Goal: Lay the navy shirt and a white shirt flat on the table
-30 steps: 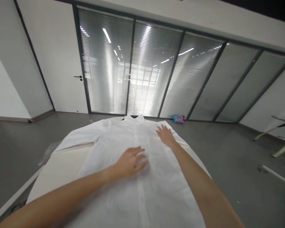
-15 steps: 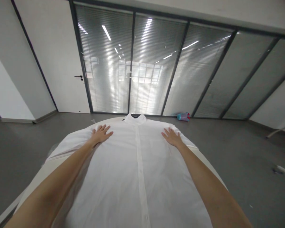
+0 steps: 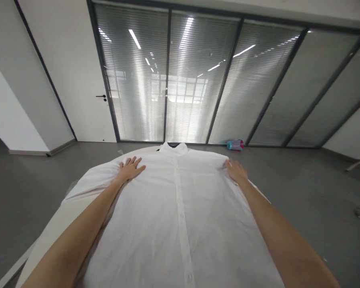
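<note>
A white button-up shirt (image 3: 180,212) lies face up on a white table (image 3: 60,218), its collar (image 3: 174,147) at the far end. My left hand (image 3: 131,168) rests flat on the shirt's left shoulder with fingers spread, open. My right hand (image 3: 235,171) is at the outer edge of the right shoulder, where its fingers curl onto the fabric. Both forearms stretch along the shirt's sides. The left sleeve lies out over the table's left part.
Grey floor surrounds the table. A glass partition with blinds (image 3: 198,80) fills the far wall, and a white door with a black handle (image 3: 101,96) stands to its left. A small blue and pink object (image 3: 235,145) lies on the floor by the partition.
My left hand went from the shirt's middle up to the left shoulder and stayed there. My right hand slid outward to the right shoulder's edge and its fingers curled.
</note>
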`<state>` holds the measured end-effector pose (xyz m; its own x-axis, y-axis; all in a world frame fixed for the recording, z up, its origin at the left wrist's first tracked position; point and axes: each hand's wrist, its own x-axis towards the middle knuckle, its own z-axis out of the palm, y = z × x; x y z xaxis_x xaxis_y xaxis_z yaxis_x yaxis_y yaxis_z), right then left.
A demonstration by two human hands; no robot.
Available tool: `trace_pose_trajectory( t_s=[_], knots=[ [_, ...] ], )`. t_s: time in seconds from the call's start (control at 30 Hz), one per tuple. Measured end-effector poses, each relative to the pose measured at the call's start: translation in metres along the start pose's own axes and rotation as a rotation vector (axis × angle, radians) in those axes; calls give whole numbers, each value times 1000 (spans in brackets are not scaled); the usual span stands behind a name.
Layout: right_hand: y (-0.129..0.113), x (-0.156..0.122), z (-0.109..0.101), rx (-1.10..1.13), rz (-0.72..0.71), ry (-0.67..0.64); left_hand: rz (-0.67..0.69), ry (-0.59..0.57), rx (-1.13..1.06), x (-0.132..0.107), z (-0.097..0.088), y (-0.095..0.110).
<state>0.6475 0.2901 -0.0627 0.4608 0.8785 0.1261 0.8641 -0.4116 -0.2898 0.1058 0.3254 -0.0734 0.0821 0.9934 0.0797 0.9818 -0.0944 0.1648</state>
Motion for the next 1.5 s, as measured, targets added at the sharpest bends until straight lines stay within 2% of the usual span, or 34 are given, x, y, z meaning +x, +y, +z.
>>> trace_pose_trajectory(
  t_s=[0.1,0.17,0.37,0.47,0.57,0.73,0.83,0.9,0.97,1.03,1.07,1.1,1.17,1.23,1.3,1.4,1.5],
  knots=[
    [-31,-9,4,-57,-81,-40,1,0,-7,1,1,-1],
    [-40,-13,8,-118,-84,-89,3,-1,-11,1,1,0],
    [-40,-15,12,-153,-117,8,-1,-12,-5,0,1,3],
    [-46,-11,10,-204,-160,-124,9,-17,7,1,3,3],
    [-58,-8,10,-205,-114,-216,15,-18,6,1,4,2],
    [-69,-9,17,-178,-85,-154,6,-9,-1,-1,2,3],
    [-71,-13,19,-168,-78,-70,9,7,-15,-3,-1,6],
    [-75,-16,18,-163,-84,23,0,65,-26,-5,-5,8],
    [-83,-20,17,-139,-117,69,-46,186,-20,-6,-11,8],
    [-91,-25,19,-101,-151,31,-123,300,12,-7,-17,5],
    [-94,-27,20,-93,-163,-7,-167,321,32,-7,-20,2],
    [-97,-28,22,-98,-172,-45,-211,310,47,-8,-22,-2],
    [-99,-31,26,-135,-188,-88,-288,213,40,-9,-23,-11],
    [-98,-31,29,-174,-200,-93,-337,102,4,-12,-20,-17],
    [-97,-30,30,-191,-202,-85,-350,41,-21,-13,-15,-20],
    [-95,-28,30,-196,-211,-80,-357,32,-25,-13,-9,-18],
    [-94,-26,30,-194,-214,-83,-334,45,-46,-10,-13,-21]
  ],
)
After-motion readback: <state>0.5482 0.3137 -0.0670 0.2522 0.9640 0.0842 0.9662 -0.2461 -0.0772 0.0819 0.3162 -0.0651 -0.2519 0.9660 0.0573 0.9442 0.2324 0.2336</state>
